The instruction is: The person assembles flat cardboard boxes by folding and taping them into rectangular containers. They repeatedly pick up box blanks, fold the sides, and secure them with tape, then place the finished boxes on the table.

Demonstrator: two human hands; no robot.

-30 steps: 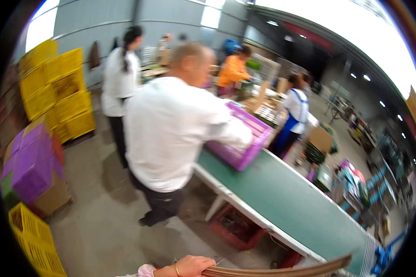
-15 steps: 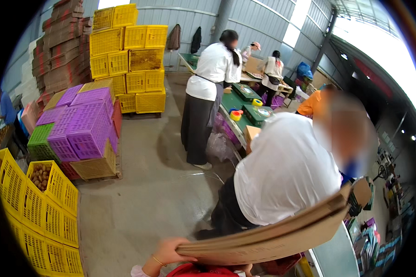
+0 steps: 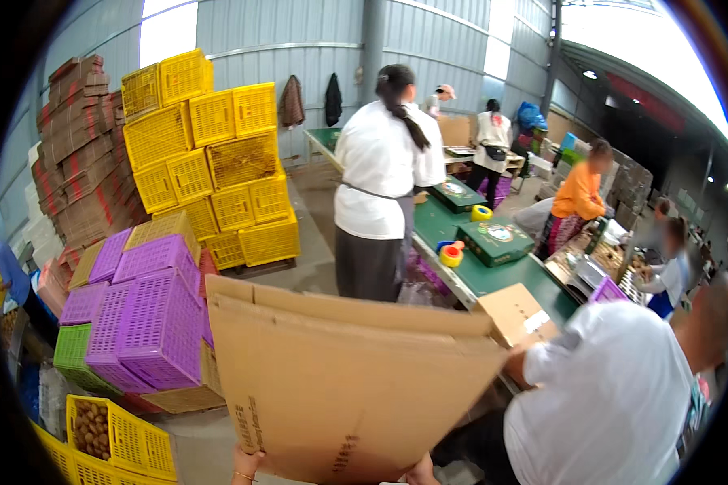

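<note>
Several flattened cardboard cartons [image 3: 356, 380] stand upright in a stack before me, spanning the lower middle of the view. At the stack's lower left edge my left hand [image 3: 247, 462] is closed on the cardboard, a thin bracelet at its wrist. My right hand [image 3: 422, 470] grips the bottom edge towards the right, only partly in view. Just right of the stack, a co-worker in a white shirt [image 3: 603, 396] bends by the green-topped table [image 3: 481, 242], one arm near an upright brown carton [image 3: 516, 314].
Purple crates [image 3: 158, 323] and stacked yellow crates [image 3: 210, 162] stand at left. A yellow crate of round brown produce [image 3: 121, 436] is at lower left. Another co-worker in white [image 3: 380, 178] stands beside the table, which bears green boxes [image 3: 493, 241] and tape rolls [image 3: 451, 255].
The cardboard stack has swung from lying nearly flat at lower right to upright in front of me. My view has turned, and the bending co-worker now appears further right.
</note>
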